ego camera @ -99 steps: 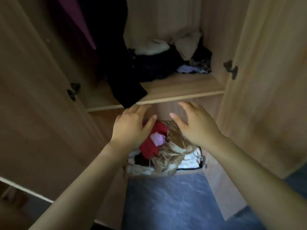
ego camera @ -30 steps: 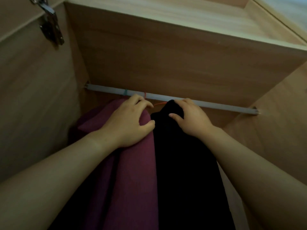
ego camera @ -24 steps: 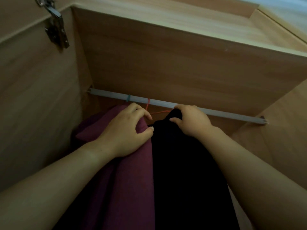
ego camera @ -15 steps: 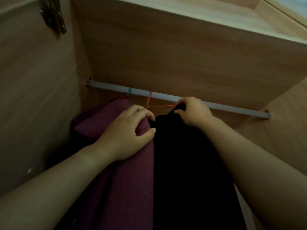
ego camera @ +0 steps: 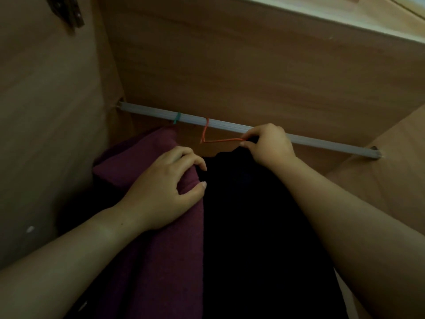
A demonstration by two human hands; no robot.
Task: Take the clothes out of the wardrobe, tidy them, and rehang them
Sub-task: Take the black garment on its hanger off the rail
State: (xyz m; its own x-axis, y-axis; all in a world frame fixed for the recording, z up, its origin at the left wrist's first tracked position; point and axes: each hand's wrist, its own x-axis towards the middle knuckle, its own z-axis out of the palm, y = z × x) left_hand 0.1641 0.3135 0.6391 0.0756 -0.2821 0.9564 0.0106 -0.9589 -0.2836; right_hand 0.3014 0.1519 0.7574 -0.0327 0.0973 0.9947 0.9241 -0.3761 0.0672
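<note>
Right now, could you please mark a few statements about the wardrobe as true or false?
1. The orange hanger hooks over the rail. True.
2. The right hand is open and idle. False: it pinches the orange hanger.
3. The left hand grips the maroon garment. True.
4. The black garment hangs left of the maroon garment. False: the black garment is on its right.

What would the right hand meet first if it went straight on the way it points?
Probably the rail, just beyond the right hand, which pinches the orange hanger; depth is unclear.
</note>
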